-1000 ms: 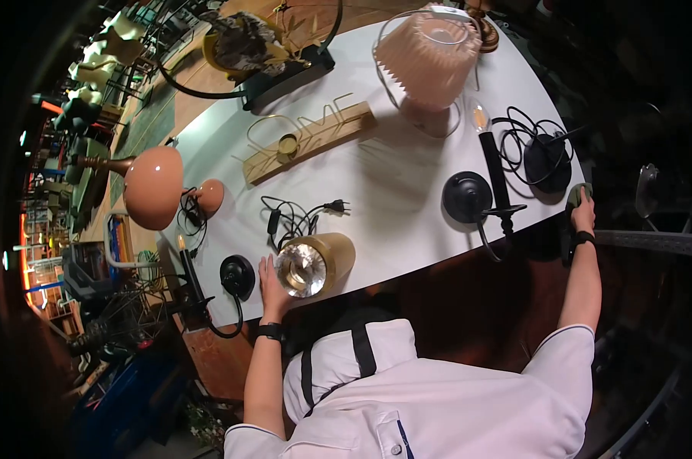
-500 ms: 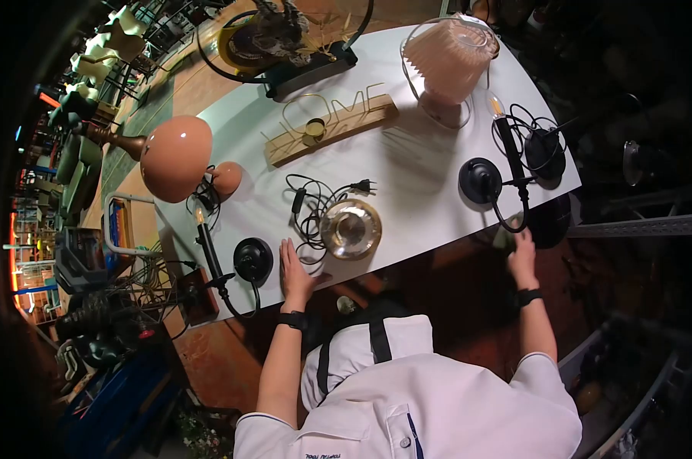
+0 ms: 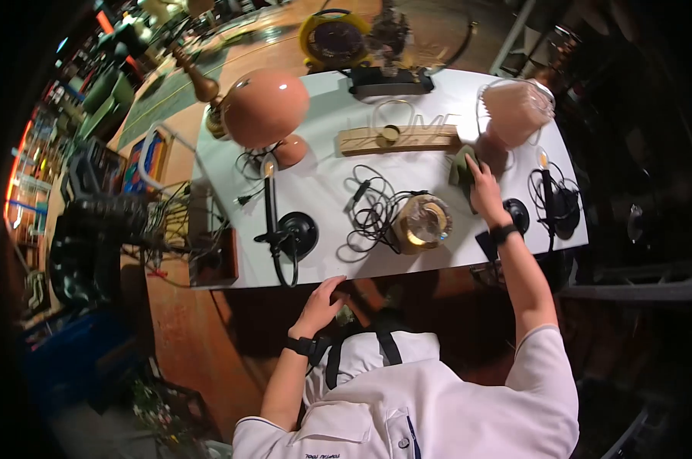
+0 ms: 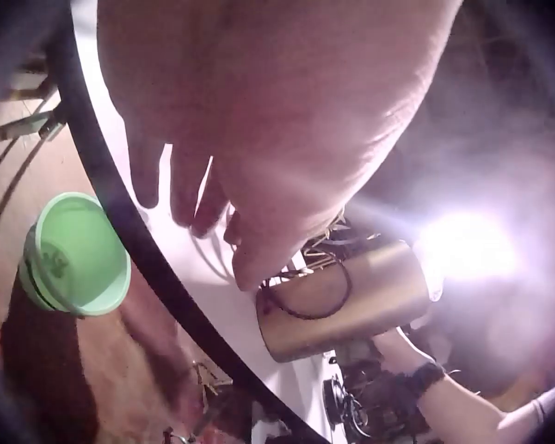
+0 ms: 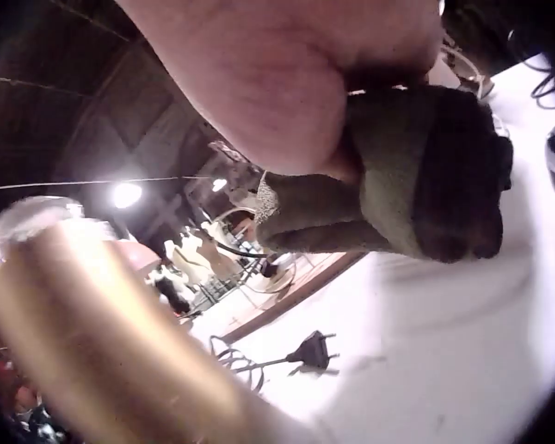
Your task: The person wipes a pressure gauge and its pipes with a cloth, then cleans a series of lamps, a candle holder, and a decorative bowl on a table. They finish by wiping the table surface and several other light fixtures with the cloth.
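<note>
In the head view my right hand (image 3: 487,195) reaches over the white table (image 3: 323,180) and grips a folded dark green cloth (image 3: 461,167). Thumb and fingers close on the same cloth (image 5: 388,176) in the right wrist view, just above the tabletop. Left of that hand stands a gold cylinder lamp (image 3: 422,226) with a clear glass top and a coiled black cord (image 3: 373,218). My left hand (image 3: 321,306) is at the table's front edge with relaxed fingers, holding nothing. In the left wrist view, its fingertips overlap the tabletop close to the gold lamp (image 4: 351,305).
Behind the cloth lies a wooden block with wire letters (image 3: 399,139). A pleated pink lamp (image 3: 514,115) stands back right, a pink dome lamp (image 3: 266,107) back left. Black candle-style wall lamps (image 3: 296,233) lie on both sides. A green bucket (image 4: 79,254) stands on the floor.
My right hand has moved with the cloth from the table's right end, along the front edge, to the middle near the wooden block. My left hand has drawn back from beside the gold lamp.
</note>
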{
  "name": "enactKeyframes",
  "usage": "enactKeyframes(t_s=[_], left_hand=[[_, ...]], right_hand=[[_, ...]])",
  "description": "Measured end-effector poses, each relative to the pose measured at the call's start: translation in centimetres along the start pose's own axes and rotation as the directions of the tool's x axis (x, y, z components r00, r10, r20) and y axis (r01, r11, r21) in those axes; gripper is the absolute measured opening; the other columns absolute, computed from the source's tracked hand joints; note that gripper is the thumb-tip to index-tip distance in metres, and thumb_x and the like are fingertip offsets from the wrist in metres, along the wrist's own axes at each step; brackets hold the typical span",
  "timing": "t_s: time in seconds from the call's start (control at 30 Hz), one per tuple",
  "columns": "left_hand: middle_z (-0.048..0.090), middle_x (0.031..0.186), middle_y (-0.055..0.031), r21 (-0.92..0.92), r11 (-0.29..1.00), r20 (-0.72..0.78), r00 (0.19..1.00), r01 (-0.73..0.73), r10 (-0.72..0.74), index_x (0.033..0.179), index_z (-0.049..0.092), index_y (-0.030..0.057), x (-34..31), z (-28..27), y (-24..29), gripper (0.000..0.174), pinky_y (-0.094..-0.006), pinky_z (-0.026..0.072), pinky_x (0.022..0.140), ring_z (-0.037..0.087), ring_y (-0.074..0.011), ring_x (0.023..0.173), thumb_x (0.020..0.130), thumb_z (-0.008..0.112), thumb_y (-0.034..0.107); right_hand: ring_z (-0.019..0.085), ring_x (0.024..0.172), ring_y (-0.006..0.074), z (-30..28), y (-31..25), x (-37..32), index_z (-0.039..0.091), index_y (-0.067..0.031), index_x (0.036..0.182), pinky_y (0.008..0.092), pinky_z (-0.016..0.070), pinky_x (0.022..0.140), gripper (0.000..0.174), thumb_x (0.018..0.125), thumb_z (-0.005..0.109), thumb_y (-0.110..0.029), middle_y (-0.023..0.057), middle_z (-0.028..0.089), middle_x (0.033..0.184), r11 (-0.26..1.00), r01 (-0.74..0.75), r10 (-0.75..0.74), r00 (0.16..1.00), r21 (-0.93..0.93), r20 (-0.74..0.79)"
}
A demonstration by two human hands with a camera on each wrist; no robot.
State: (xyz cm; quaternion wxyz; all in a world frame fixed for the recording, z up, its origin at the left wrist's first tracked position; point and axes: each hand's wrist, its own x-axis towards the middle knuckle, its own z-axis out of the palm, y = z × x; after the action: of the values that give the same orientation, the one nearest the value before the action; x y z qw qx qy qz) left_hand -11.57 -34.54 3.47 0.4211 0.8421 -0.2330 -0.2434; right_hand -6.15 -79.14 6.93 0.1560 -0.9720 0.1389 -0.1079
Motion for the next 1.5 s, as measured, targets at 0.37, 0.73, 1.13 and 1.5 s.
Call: enactKeyframes(t_s=[0.37,0.73,1.13,1.5], left_hand=[[0.055,0.126,-0.0171,-0.067,0.926,-0.094,0.922,0.37,-0.375,0.127,0.052,0.004,-11.8,-1.4,-5.1,0.05,-0.0377,0.0433,0.098,0.054,-0.0327,0.116,0.083,0.066,0.023],[0.055,0.128,-0.0198,-0.146,0.911,-0.042,0.917,0.386,-0.396,0.133,0.045,0.0012,-9.1,-2.2,-10.1,0.051,-0.0359,0.0437,0.098,0.053,-0.0281,0.12,0.088,0.063,0.017],[0.06,0.121,-0.0171,-0.114,0.939,-0.111,0.935,0.325,-0.337,0.126,0.051,-0.0012,-6.8,-2.4,-13.9,0.042,-0.0329,0.0494,0.089,0.062,-0.0263,0.107,0.09,0.061,0.018],[0.06,0.116,-0.0193,-0.077,0.925,-0.048,0.926,0.371,-0.376,0.122,0.054,0.0003,-8.4,-3.3,-16.7,0.041,-0.039,0.0491,0.088,0.062,-0.0309,0.101,0.089,0.058,0.026]], right_hand=[[0.04,0.128,0.0388,8.4,3.2,5.5,0.053,-0.0253,0.13,0.0499,0.0347,0.104,0.058,0.078,0.042,-0.003,0.0116,0.041,0.14,0.998,-0.039,0.053,0.951,-0.053,0.303],[0.046,0.119,0.0409,4.6,0.8,-2.6,0.052,-0.0296,0.132,0.0533,0.038,0.1,0.057,0.079,0.046,-0.007,0.014,0.046,0.134,0.975,-0.129,0.187,0.917,-0.183,0.352],[0.054,0.101,0.0441,3.0,-1.2,-12.8,0.058,-0.0149,0.117,0.0517,0.0468,0.086,0.041,0.078,0.048,-0.005,0.0185,0.05,0.127,0.966,-0.052,0.129,0.946,-0.255,0.297],[0.055,0.102,0.0411,3.5,-10.2,-18.9,0.053,-0.0215,0.132,0.0447,0.0479,0.088,0.07,0.067,0.052,0.004,0.0195,0.049,0.125,0.984,0.034,0.046,0.901,-0.175,0.432]])
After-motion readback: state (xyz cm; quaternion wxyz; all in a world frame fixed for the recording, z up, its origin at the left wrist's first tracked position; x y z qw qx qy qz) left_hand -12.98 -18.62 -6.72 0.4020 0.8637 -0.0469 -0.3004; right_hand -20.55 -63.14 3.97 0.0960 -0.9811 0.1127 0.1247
